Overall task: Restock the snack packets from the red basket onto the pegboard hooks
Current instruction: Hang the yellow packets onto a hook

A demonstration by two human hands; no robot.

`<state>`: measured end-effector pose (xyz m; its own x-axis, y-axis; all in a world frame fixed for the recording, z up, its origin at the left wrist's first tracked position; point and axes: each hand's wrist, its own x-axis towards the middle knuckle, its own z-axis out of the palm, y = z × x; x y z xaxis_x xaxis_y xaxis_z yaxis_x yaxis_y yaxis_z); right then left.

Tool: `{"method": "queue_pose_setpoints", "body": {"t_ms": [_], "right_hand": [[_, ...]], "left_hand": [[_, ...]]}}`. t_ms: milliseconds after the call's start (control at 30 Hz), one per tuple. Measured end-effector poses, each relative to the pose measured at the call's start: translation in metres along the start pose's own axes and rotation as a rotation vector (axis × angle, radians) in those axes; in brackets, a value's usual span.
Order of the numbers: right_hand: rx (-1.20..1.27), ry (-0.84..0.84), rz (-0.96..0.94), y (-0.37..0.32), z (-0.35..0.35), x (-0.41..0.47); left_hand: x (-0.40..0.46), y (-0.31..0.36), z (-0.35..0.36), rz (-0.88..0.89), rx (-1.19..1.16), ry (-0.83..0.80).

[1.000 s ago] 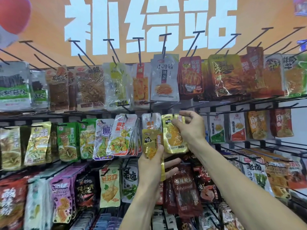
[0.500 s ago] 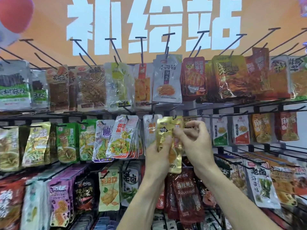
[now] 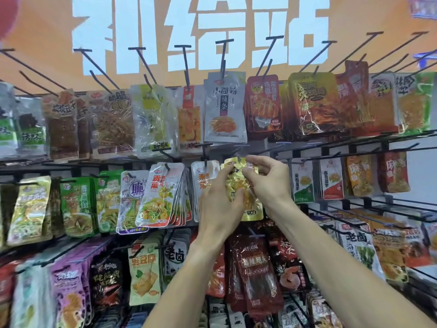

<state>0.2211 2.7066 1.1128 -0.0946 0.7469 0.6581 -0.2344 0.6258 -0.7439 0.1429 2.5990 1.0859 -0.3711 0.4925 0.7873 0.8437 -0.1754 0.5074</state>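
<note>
View: a single head-worn wide-angle camera.
Facing: forward and slightly upward at the pegboard wall (image 3: 399, 147) of hanging packets.
Nearness: close, within arm's reach of the hooks.
Forearms: enter from 6 and 5 o'clock.
Edges: bowed by the lens.

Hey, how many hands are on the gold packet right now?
2. The left hand holds the gold packet from its left side. The right hand pinches its top right, just below the hook. Neither hand is hidden.
</note>
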Motion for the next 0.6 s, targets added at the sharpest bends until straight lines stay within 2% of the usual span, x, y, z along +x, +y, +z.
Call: {"method": "queue_pose_setpoints", "body": {"t_ms": [133,233,367,467,600], "right_hand": [[-0.063,-0.021,0.013,0.007,0.000,0.002],[-0.286,0.016,-0.085,0.014,0.010,0.012],[-0.513,0.030,-0.152,0.027,0.026,0.018],[-0.594,0.038,-0.182,0.031,0.024,0.011],[-0.528,0.010,-0.209,0.031,-0.001,-0.015]], "left_hand": [[0.002,-0.009,0.003,0.028,0.088,-0.023],[0.011,-0.020,0.011,0.096,0.328,-0.034],[0.017,-0.032,0.020,0.080,0.544,-0.102],[0.010,-0.034,0.020,0.104,0.496,-0.099],[-0.022,-0.026,0.011,0.160,0.407,-0.051]]}}
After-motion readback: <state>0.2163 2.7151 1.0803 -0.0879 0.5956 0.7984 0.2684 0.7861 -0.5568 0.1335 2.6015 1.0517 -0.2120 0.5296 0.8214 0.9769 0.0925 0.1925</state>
